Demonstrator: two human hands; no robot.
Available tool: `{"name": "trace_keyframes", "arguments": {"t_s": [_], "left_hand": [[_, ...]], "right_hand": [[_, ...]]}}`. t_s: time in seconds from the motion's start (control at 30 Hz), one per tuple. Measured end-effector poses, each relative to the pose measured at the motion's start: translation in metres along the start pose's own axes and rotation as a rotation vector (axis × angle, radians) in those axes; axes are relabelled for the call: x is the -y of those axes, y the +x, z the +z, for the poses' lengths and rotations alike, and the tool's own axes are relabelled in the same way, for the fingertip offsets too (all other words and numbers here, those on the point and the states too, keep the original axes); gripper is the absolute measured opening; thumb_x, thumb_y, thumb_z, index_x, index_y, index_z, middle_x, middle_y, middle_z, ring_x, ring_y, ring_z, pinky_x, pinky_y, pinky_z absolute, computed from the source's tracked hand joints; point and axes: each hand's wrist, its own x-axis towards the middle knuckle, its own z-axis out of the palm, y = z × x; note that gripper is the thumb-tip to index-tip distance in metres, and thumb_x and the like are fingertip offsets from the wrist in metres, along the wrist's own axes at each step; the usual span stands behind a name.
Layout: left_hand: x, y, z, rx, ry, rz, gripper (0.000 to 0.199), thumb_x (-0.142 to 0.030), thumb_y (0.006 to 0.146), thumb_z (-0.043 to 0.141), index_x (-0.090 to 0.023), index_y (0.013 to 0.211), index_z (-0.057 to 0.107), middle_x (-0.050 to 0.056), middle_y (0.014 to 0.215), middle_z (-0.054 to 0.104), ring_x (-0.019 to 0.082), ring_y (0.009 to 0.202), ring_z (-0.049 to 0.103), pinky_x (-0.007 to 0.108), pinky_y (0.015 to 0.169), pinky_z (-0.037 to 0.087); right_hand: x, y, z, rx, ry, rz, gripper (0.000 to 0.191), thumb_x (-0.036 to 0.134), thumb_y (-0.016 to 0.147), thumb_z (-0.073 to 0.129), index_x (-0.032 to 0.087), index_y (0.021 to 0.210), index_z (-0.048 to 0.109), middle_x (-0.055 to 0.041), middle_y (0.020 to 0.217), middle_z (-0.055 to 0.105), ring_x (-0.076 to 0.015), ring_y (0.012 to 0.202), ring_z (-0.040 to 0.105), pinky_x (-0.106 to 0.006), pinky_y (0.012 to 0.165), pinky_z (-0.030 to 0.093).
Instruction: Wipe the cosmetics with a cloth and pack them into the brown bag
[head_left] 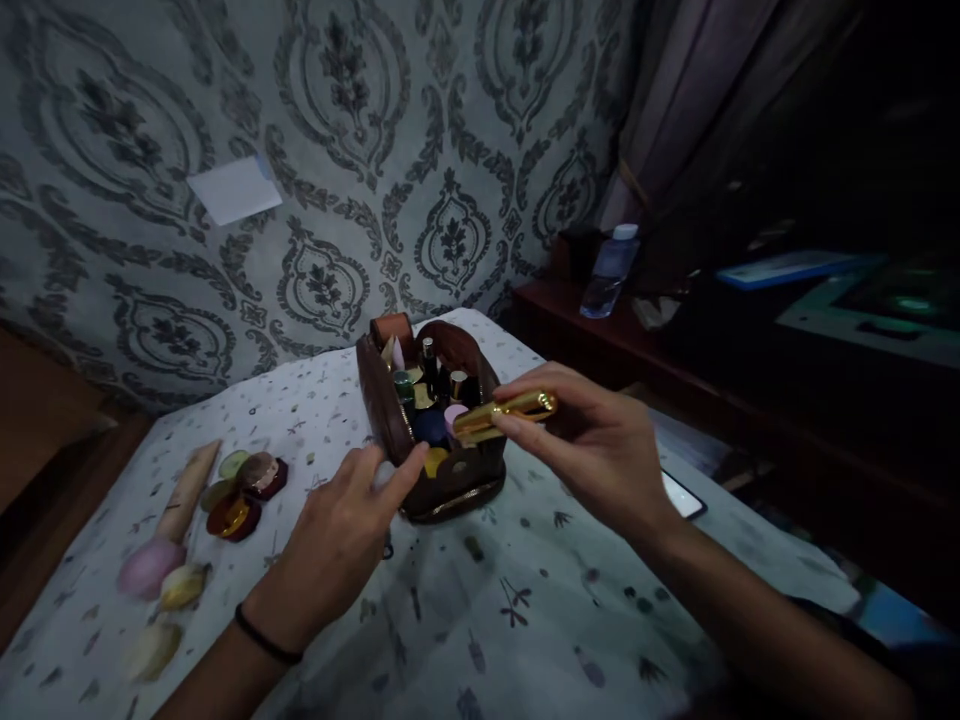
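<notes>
A brown makeup bag (457, 492) stands unzipped on the bed, packed with several small bottles and jars. Between the thumb and fingers of my right hand (592, 440) is a shiny gold cosmetic tube (510, 412), held slanted over the bag's right side. My left hand (341, 530) is at the bag's near left edge, one finger stretched over the rim close to a yellow item (435, 461); its other fingertips are partly hidden. Inside the bag, a dark bottle with a silvery cap (429, 362) stands upright beside a pink-lidded container (454, 417).
On the patterned sheet at left lie a beige tube (187, 492), a pink rounded item (151, 570), an amber jar (234, 517) and pale sponge-like pieces (182, 586). A phone (682, 496) lies beyond my right wrist. A water bottle (609, 272) stands on the dark red ledge.
</notes>
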Motion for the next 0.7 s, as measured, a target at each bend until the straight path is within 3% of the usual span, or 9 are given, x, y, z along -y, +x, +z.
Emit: {"name": "trace_keyframes", "arguments": {"t_s": [0.17, 0.37, 0.57, 0.7], "left_hand": [[0.005, 0.003, 0.012, -0.041, 0.025, 0.028, 0.067, -0.001, 0.085, 0.037, -0.025, 0.147, 0.038, 0.008, 0.094, 0.057, 0.021, 0.082, 0.058, 0.028, 0.064, 0.053], [0.008, -0.002, 0.023, -0.100, 0.067, 0.058, 0.074, -0.001, 0.088, 0.036, -0.024, 0.156, 0.020, 0.010, 0.095, 0.060, 0.022, 0.086, 0.059, 0.029, 0.069, 0.054], [0.012, -0.007, 0.027, -0.111, 0.109, 0.090, 0.067, -0.006, 0.091, 0.036, -0.018, 0.156, 0.023, 0.013, 0.097, 0.064, 0.023, 0.095, 0.061, 0.027, 0.068, 0.056], [0.018, -0.011, 0.032, -0.120, 0.080, 0.112, 0.066, -0.004, 0.090, 0.036, -0.016, 0.155, 0.027, 0.014, 0.099, 0.065, 0.023, 0.098, 0.062, 0.027, 0.070, 0.057]], "right_hand": [[-0.020, 0.012, -0.014, -0.030, -0.056, 0.003, 0.014, 0.034, 0.084, 0.073, 0.024, 0.093, 0.074, -0.0043, 0.088, 0.069, -0.0166, 0.076, 0.065, -0.028, 0.061, 0.053], [-0.033, 0.025, -0.019, -0.004, 0.023, 0.050, 0.021, 0.032, 0.084, 0.074, 0.026, 0.104, 0.072, -0.0020, 0.086, 0.070, -0.0144, 0.072, 0.067, -0.026, 0.062, 0.056], [-0.032, 0.052, -0.023, 0.134, 0.067, -0.028, 0.022, 0.032, 0.086, 0.071, 0.027, 0.107, 0.072, -0.0017, 0.087, 0.073, -0.0157, 0.072, 0.069, -0.026, 0.062, 0.058], [-0.030, 0.076, -0.013, 0.211, 0.060, -0.044, 0.025, 0.036, 0.087, 0.069, 0.024, 0.110, 0.071, -0.0019, 0.089, 0.074, -0.0165, 0.075, 0.069, -0.026, 0.065, 0.057]]}}
